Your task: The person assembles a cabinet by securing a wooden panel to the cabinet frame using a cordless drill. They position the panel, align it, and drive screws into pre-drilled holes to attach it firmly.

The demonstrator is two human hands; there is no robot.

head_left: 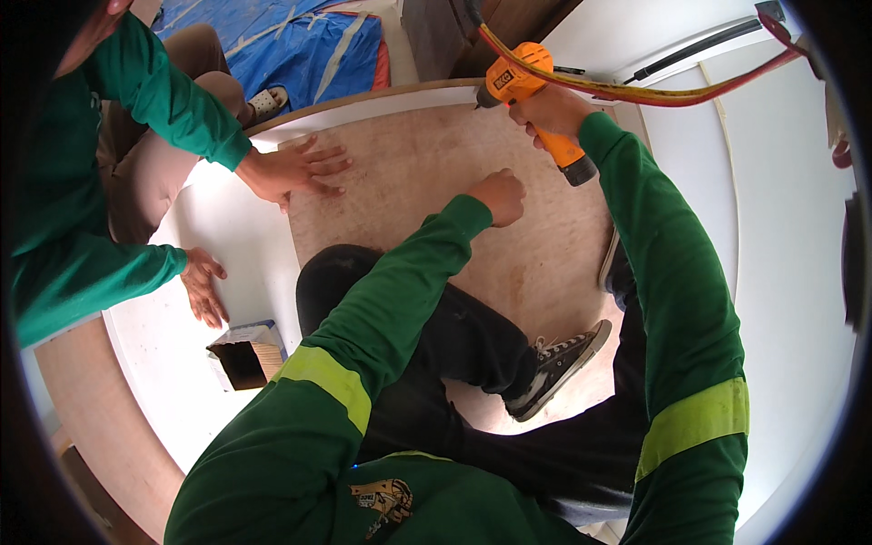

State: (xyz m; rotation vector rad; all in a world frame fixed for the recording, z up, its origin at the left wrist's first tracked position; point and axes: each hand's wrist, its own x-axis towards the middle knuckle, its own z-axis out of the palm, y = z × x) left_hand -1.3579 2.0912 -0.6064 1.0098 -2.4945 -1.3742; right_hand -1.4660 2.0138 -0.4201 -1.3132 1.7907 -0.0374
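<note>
My right hand grips an orange cordless drill by its handle. The chuck points left and down over the far right part of a brown plywood sheet. Closer to me, my left hand is closed above the sheet. Whatever it may hold is hidden in the fingers. A co-worker's hand lies spread on the sheet's left edge. The same person's other hand rests on the white surface beside it.
An open cardboard box stands left of my knee. My dark sneaker is on the board. A red and yellow cable loops across the upper right. Blue tarp covers the area beyond the far edge. A white wall rises at right.
</note>
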